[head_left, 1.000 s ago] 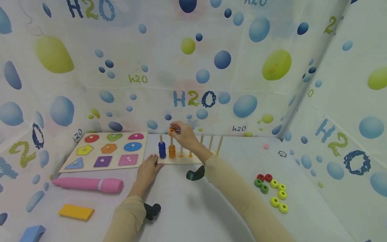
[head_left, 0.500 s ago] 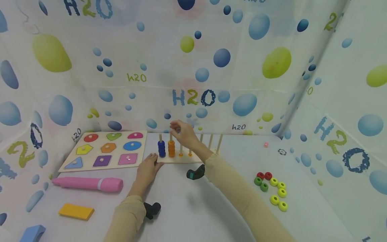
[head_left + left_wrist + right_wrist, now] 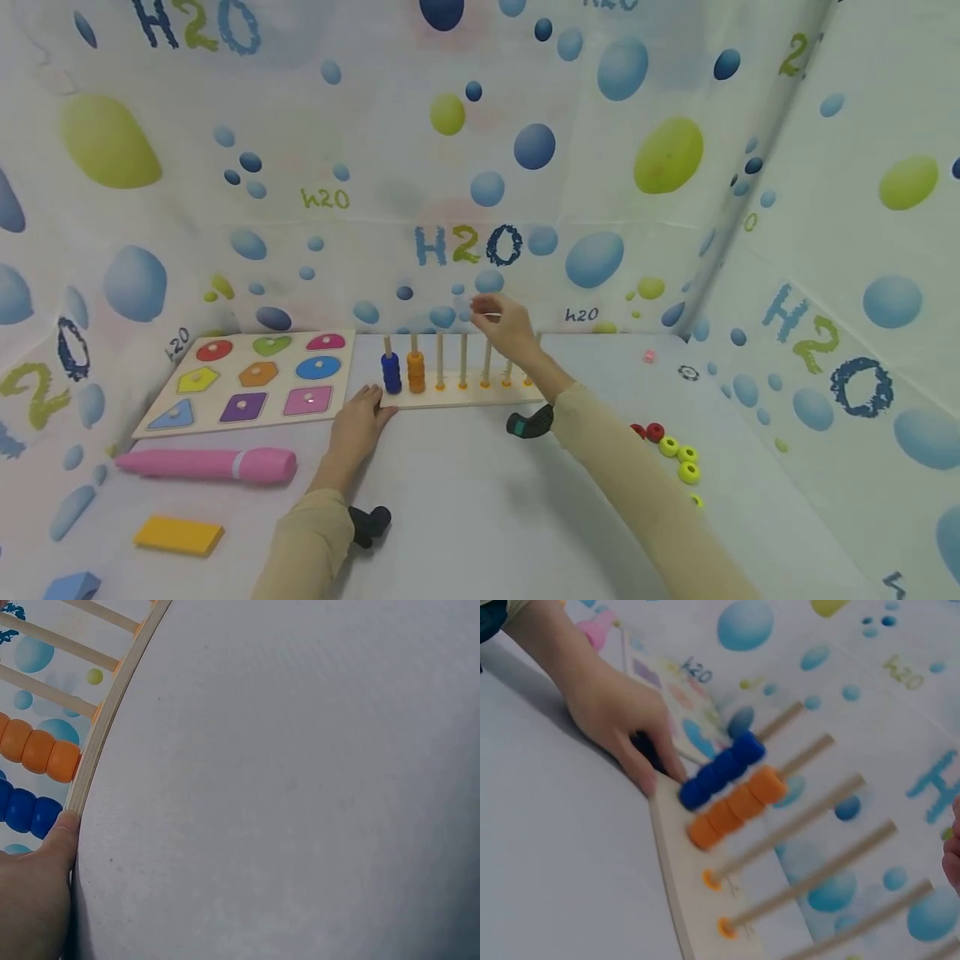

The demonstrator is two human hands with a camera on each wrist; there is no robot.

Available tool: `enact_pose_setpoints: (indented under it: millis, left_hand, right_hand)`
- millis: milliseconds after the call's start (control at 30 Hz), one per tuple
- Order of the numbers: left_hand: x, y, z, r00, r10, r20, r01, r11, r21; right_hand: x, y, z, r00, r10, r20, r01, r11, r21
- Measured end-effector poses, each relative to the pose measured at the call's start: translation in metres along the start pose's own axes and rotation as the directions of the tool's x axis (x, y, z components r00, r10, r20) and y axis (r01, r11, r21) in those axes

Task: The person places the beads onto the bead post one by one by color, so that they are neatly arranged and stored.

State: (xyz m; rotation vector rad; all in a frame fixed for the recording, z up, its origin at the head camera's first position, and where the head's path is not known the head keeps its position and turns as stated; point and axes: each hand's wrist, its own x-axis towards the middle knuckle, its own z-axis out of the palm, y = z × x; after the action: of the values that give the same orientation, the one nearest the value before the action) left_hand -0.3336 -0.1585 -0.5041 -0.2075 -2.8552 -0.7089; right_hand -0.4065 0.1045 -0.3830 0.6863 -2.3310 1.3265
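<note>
A wooden peg board (image 3: 465,398) with a row of upright pegs stands at the back of the table. Blue beads (image 3: 391,373) are stacked on its leftmost peg, and orange beads (image 3: 416,372) fill most of the second. My left hand (image 3: 355,429) holds the board's left end; the right wrist view shows its thumb at the front edge and its fingers round the end. Above the bare pegs towards the right hovers my right hand (image 3: 504,321), fingers loosely bent, with nothing seen between them. Only its fingertips enter the right wrist view.
Left of the pegs lies a shape puzzle board (image 3: 275,408), with a pink marker-like stick (image 3: 206,465), a yellow block (image 3: 178,535) and a blue block (image 3: 72,586) nearer. Yellow beads (image 3: 688,472) and red beads (image 3: 655,432) lie right, partly behind the right sleeve. A small pink cube (image 3: 649,357) sits beyond.
My right hand let an orange bead drop onto the second peg's stack, then moved right, away from that peg. The left hand stays at the board's end. The head view has shifted slightly.
</note>
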Motion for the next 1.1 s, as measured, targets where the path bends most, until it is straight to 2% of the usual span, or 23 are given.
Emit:
enact_pose_setpoints:
  millis: [267,400,500,667,800,1100]
  left_hand:
    - [-0.001,-0.004,-0.001,1.0,0.002,0.002,-0.002,1.0,-0.002]
    - [0.0,-0.006,0.0,1.0,-0.001,0.013,0.001,1.0,-0.003]
    - [0.001,-0.006,0.0,1.0,-0.007,0.017,0.007,1.0,-0.002]
    - [0.001,-0.005,-0.001,1.0,-0.012,0.023,0.012,1.0,0.001]
    - [0.0,-0.003,-0.001,0.999,-0.018,0.032,0.018,1.0,-0.001]
    - [0.0,0.001,0.0,0.999,-0.024,0.038,0.025,1.0,-0.005]
  right_hand:
    - [-0.017,0.024,-0.061,0.994,0.048,-0.103,-0.057,0.995,-0.085]
    - [-0.032,0.041,-0.093,0.982,0.053,-0.182,-0.076,0.989,-0.124]
    - [-0.048,0.054,-0.116,0.974,0.095,-0.204,-0.124,0.983,-0.135]
    - [-0.082,0.076,-0.15,0.96,0.205,-0.188,-0.24,0.952,-0.187]
    - [-0.116,0.092,-0.172,0.953,0.253,-0.168,-0.287,0.932,-0.223]
    - [-0.183,0.12,-0.198,0.928,0.36,-0.096,-0.372,0.877,-0.304]
